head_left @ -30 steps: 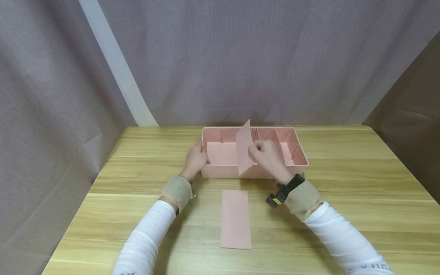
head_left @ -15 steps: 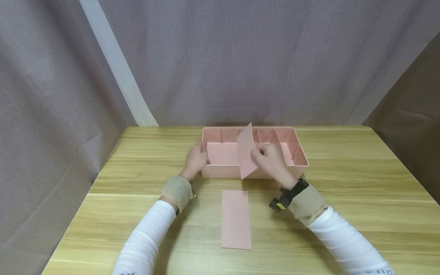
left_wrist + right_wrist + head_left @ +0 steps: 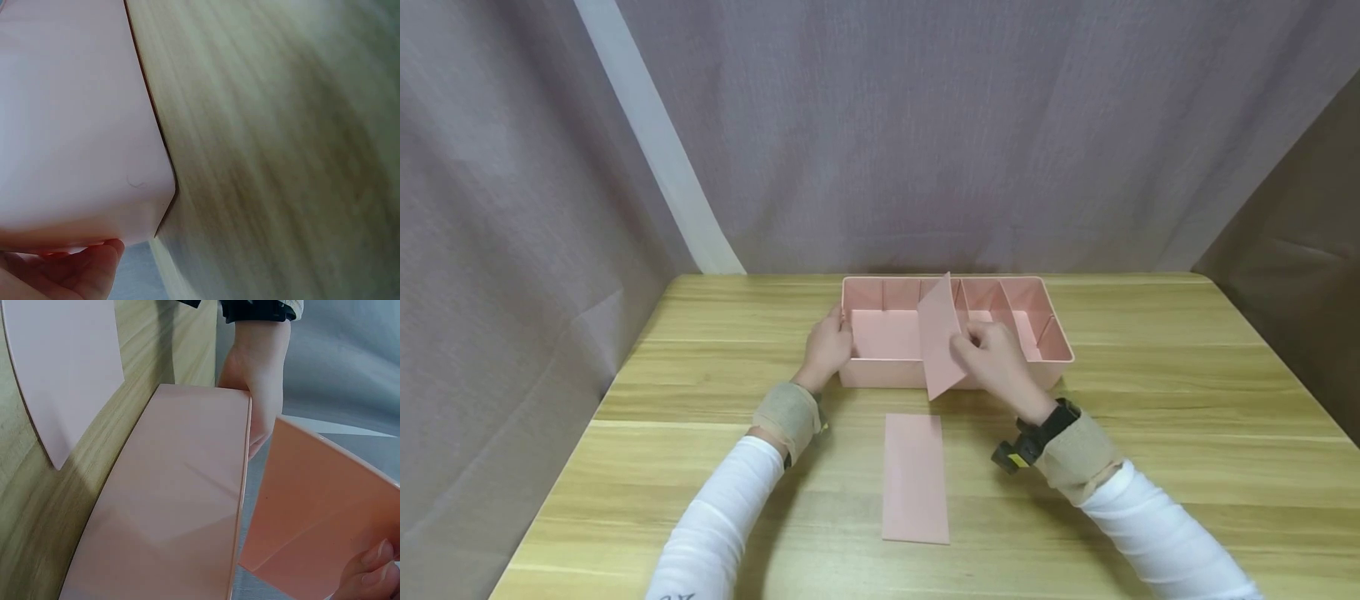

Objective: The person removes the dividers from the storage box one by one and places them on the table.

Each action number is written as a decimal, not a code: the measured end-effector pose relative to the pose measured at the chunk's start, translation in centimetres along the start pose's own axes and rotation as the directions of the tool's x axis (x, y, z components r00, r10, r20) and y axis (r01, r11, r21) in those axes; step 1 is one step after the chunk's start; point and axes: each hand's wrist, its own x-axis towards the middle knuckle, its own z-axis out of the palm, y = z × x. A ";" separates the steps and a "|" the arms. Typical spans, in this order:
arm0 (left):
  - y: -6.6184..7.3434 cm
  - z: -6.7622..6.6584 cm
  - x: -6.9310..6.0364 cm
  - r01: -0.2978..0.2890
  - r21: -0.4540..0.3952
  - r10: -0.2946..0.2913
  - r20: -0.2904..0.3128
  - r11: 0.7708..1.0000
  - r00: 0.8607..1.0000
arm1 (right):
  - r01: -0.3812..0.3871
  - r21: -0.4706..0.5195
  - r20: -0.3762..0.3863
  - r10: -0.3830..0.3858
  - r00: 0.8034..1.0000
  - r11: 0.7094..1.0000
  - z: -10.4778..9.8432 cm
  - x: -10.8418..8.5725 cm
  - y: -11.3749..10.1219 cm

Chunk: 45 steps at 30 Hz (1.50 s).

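A long pink divided box [image 3: 887,374] lies across the far part of the wooden table. At its left end my left hand [image 3: 827,343] holds the end wall by the rim; the left wrist view shows some of its fingers [image 3: 94,265] against the wall. My right hand [image 3: 996,354] pinches a flat pink divider panel [image 3: 938,333] by its right edge. The panel is tilted above the middle of the box, its lower corner reaching past the front wall. In the right wrist view the panel [image 3: 325,512] stands apart from the rim at its upper end.
A second flat pink panel [image 3: 915,479] lies on the table [image 3: 700,375] in front of the box. Upright partitions [image 3: 1011,312] stand in the box's right part. A grey curtain [image 3: 925,133] hangs behind the table.
My right hand has drawn the divider panel slightly down and toward me, a little to the right. The left hand and the box stay in place.
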 end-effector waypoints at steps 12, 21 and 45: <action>0.0 0.0 0.0 0.003 -0.010 -0.003 -0.006 1.000 1.000 | -0.019 -0.019 -0.006 0.018 1.000 1.000 -0.2 -0.7 0.1; 0.1 -0.1 -0.1 -0.001 -0.013 0.001 -0.012 1.000 1.000 | 0.004 -0.018 -0.023 -0.004 1.000 1.000 -0.2 -1.1 0.1; 0.0 -0.2 -0.1 0.011 -0.006 -0.011 -0.002 1.000 1.000 | 0.014 0.008 0.006 -0.014 1.000 1.000 -0.7 -2.6 0.3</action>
